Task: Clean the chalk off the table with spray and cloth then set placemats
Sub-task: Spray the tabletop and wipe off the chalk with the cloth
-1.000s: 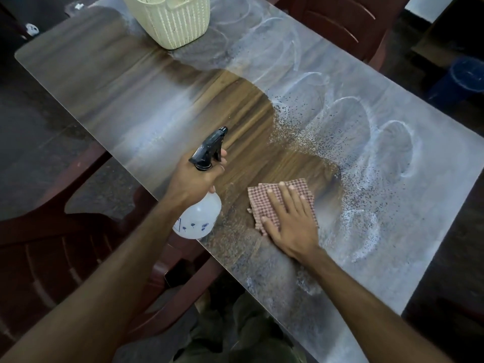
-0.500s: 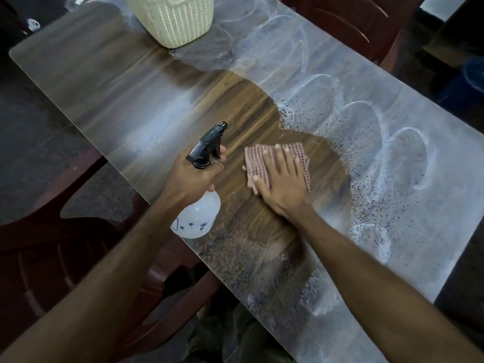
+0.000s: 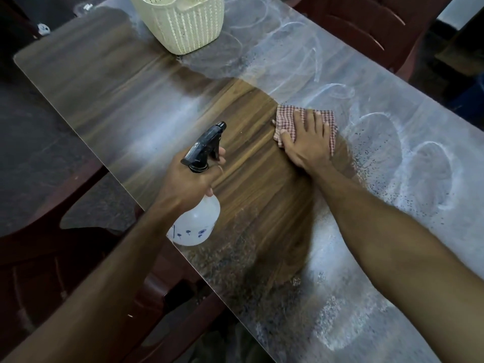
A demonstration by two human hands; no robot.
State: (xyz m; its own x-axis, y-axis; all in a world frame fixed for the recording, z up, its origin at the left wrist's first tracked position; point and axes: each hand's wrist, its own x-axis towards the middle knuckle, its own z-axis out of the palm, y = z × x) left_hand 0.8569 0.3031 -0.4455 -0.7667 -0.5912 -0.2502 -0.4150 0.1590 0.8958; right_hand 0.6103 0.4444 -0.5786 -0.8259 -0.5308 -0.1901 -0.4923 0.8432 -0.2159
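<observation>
Since the earlier frame, the cloth is pushed toward the desk's far edge under the flat right hand; the spray bottle is grasped by the left hand at the near edge. Wiping is under way; chalk rings rightward are judged next.

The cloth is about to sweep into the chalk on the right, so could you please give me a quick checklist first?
1. Right hand flat on the cloth: ok.
2. Chalk in its path wetted: ok, droplets show.
3. Left hand grips the spray bottle away from the cloth: ok.
4. Basket out of the path: ok.
5. Table fully clean: not ok, loops remain.
6. Placemats ready: cannot tell, none in view.
</observation>
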